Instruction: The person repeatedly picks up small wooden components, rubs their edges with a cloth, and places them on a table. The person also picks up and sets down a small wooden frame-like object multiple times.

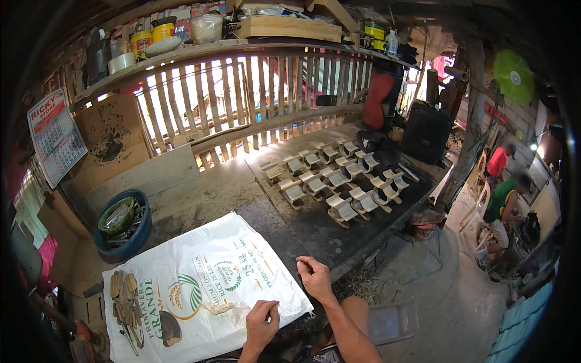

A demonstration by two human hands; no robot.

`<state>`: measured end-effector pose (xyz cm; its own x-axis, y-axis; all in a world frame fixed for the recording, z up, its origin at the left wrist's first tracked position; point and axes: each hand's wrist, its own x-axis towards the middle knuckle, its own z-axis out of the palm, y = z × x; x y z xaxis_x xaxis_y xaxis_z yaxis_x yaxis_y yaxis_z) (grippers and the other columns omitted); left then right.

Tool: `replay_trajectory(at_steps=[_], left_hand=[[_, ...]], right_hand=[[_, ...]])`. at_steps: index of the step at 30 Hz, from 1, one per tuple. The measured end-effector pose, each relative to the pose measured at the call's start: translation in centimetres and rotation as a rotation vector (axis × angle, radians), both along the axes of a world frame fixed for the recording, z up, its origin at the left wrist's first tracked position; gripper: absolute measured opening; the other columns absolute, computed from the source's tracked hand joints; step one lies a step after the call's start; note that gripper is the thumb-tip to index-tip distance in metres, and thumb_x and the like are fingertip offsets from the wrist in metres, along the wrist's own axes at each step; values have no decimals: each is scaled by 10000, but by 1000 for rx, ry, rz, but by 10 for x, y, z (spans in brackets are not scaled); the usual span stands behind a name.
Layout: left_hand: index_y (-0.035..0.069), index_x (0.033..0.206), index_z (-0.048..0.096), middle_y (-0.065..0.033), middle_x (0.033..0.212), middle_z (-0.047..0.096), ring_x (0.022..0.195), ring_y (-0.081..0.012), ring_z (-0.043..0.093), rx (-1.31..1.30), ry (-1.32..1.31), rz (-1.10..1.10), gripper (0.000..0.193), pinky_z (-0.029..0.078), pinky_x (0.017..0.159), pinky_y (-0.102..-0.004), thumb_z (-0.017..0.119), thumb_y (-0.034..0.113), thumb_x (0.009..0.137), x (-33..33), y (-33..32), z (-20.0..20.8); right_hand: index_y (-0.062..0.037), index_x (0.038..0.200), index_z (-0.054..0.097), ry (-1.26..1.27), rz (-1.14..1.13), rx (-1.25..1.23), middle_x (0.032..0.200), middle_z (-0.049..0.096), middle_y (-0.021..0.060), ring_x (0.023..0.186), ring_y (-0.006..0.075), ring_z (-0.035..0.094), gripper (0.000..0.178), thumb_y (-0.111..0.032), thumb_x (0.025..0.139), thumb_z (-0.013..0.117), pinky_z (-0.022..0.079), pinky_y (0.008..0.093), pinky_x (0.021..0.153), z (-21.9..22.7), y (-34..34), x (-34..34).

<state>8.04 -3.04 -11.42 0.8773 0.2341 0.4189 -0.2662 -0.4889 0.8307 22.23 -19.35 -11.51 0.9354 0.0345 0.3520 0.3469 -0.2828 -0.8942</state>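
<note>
My left hand [262, 323] is at the right part of a white woven sack [254, 242] spread on the table, its thumb and fingers pinched together. Whatever the pinch holds is too small to make out. Over the sack's right edge is my right hand [316, 281], fingers curled in; a small dark spot shows at the fingertips, its kind unclear. Beside my left hand lies a crumpled clear plastic bag [239, 314]. Farther left on the sack are a pile of thin brownish strips [126, 299] and a dark, rounded flat piece [170, 330].
Pale curved pieces on small wooden stands [342, 209] fill the table's right side in rows. A blue basin [145, 233] with metal tools and a green bowl stands left. Behind are a slatted wall [230, 97] and a black speaker [426, 132]. Two people [501, 202] sit far right.
</note>
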Motion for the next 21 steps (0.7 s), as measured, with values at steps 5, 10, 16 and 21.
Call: replay_trajectory(at_steps=[5, 10, 16, 21], left_hand=[[-7, 1012, 762, -123, 870, 705, 610, -182, 633, -8, -14, -2, 147, 483, 557, -304, 702, -54, 887, 1, -1, -1], [-10, 1007, 760, -119, 864, 702, 613, -177, 631, 10, -13, 5, 138, 477, 558, -298, 702, -54, 890, 1, -2, -3], [-20, 1001, 752, -136, 853, 694, 667, -205, 647, 39, 8, 32, 131, 496, 605, -312, 689, -39, 888, 0, -1, -8], [-59, 1051, 729, -125, 854, 662, 707, -200, 622, 111, -49, -7, 179, 502, 646, -324, 604, -28, 927, 3, 1, -15]], right_hand=[[-4, 1101, 738, 18, -8, 28, 775, 688, 114, 628, 143, 595, 168, -130, 995, 704, 480, 319, 587, 0, 0, 0], [-10, 1105, 741, 25, -13, 26, 794, 704, 131, 626, 159, 610, 175, -140, 992, 709, 487, 329, 589, -2, 0, 0], [-33, 1098, 748, 13, -35, 3, 854, 733, 186, 659, 248, 693, 172, -155, 982, 713, 525, 369, 613, -5, 1, 0], [-25, 1118, 732, -13, -13, 54, 961, 747, 212, 839, 336, 755, 201, -181, 996, 697, 571, 402, 718, -6, 4, 2]])
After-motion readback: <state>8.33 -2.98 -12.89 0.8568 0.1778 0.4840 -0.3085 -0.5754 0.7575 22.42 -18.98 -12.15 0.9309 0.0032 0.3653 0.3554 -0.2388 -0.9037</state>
